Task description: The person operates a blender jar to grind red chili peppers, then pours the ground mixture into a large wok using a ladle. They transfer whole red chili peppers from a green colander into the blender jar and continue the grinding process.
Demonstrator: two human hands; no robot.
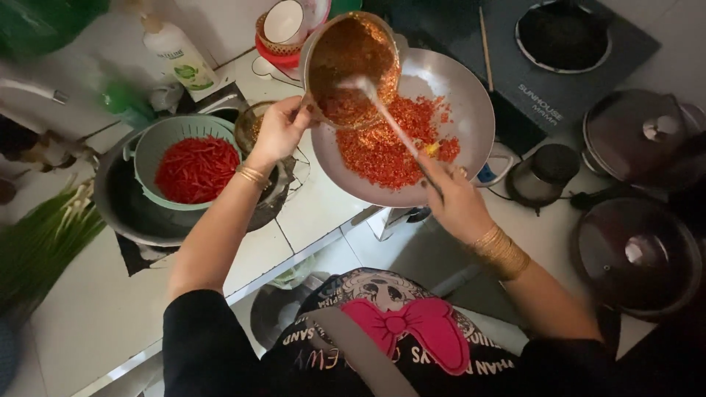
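**Chopped chilli scraped from a tilted container into a steel wok**

The left hand [278, 131] was clamped on the near rim of a round metal container [351, 68], holding it tipped over the far-left edge of a wide, shallow stainless-steel wok [471, 103]. The container's inside was coated with wet, reddish-brown minced chilli. The right hand [457, 200] was closed around the handle of a long pale spoon [382, 114], whose bowl reached up into the mouth of the container. A heap of coarse red chopped chilli [390, 143] lay in the middle of the wok, just below the container's lip. Gold bangles sat on both wrists.

To the left of the left hand, a pale green plastic colander [147, 151] full of whole red chillies [196, 169] rested inside a dark round basin [121, 213] on the white tiled counter [95, 309]. A bunch of green spring onions [40, 246] lay at the far left edge of the view. A white pump bottle [176, 51] stood at the far side of the counter, and a red-and-white bowl [283, 26] stood to the right of it, beside the container.

To the right of the wok, a black induction hob [559, 88] carried a dark round pan [562, 33]. Nearer, on the floor to the right, stood two dark pots with glass lids [640, 250] and a small steel kettle [544, 173].
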